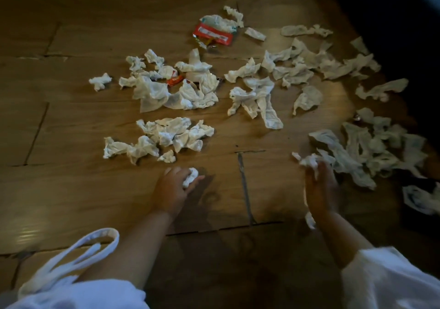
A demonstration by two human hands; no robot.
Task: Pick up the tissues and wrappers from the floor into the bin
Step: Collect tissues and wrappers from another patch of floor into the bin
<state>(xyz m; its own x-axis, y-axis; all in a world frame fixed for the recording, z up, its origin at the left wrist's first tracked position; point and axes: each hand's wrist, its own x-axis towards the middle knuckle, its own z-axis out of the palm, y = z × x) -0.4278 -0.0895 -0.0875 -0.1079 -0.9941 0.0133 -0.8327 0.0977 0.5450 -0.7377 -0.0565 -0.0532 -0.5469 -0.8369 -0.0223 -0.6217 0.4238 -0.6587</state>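
Dozens of crumpled tissues [252,99] are spread over the wooden floor [71,118], all ahead of the person. The biggest heap, the right pile [371,146], lies just to the right of and beyond the right hand [320,187]. The near cluster [166,134] sits straight ahead of the left hand [175,189], close by, with its long axis running left-right. The red wrapper [212,33] is far back. The small orange wrapper [175,80] is mid-floor, in line with the left hand, so that hand is the nearer one. The left hand curls round a tissue ball [190,177]. The right hand, blurred, pinches a crumpled tissue [309,161]. Both hands are full, so a drop-off is likely due, but the bin is not identifiable in view.
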